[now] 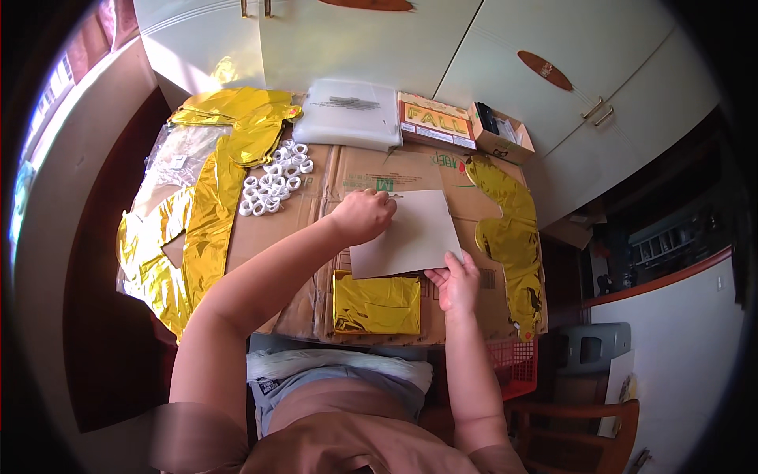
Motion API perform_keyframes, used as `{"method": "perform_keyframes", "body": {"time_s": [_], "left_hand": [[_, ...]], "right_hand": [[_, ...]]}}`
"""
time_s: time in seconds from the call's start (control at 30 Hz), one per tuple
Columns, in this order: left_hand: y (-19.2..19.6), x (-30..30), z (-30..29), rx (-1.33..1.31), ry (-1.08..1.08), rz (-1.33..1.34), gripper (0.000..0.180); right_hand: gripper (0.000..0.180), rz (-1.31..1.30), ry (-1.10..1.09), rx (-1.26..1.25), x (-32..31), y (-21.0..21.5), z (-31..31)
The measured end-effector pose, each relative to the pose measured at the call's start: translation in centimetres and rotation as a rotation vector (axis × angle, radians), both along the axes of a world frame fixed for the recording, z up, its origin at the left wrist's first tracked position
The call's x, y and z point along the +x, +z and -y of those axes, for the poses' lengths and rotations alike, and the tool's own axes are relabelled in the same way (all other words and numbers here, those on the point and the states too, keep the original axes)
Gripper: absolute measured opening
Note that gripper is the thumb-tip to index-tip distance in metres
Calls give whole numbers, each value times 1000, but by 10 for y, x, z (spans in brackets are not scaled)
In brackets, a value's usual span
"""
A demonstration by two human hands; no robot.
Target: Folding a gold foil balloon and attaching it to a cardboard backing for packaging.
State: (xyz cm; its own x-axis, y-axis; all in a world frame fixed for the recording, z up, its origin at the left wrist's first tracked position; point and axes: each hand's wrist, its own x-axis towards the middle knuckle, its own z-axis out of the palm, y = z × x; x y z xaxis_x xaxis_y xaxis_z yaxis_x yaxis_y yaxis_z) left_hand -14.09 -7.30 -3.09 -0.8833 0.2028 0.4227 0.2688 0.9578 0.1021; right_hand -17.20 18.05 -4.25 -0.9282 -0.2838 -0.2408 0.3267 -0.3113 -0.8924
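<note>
A plain pale grey-white card (414,241) with a small slot at its top edge is held tilted over the cardboard-covered table. My right hand (456,283) grips its lower right corner, thumb on top and fingers beneath. Over the upper left part of the card, my left hand (365,215) is closed into a fist; what its fingers pinch, if anything, is hidden. Just below the card lies a folded gold foil bundle (377,304), flat and rectangular, near the table's front edge.
Flat gold foil balloons lie at left (209,213) and right (509,229). Several small white ribbon rolls (276,180) sit left of centre. Along the back stand a stack of clear plastic sleeves (351,118), a box with a gold-lettered card (436,122) and an open carton (505,142).
</note>
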Motion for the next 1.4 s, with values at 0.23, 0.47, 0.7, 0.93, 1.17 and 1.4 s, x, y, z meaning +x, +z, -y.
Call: {"method": "perform_keyframes", "body": {"time_s": [0.23,0.47,0.7,0.93,1.17,1.4], "left_hand": [[3,-18,-3,-129,32,208,9],[-4,-19,-9,-174,205,-9,17],[8,-7,-27,-255,382,-29,31],[19,3,-21,-177,346,332,12],[28,10,-32,-270,255,229,8],[20,13,-32,-259,233,176,10]], "right_hand": [[23,92,59,-61,0,7,-1],[21,169,122,-140,2,2,2],[25,-38,-5,58,13,8,9],[25,-109,-32,217,19,19,12],[25,6,-91,81,14,13,13],[29,50,-56,46,6,9,15]]}}
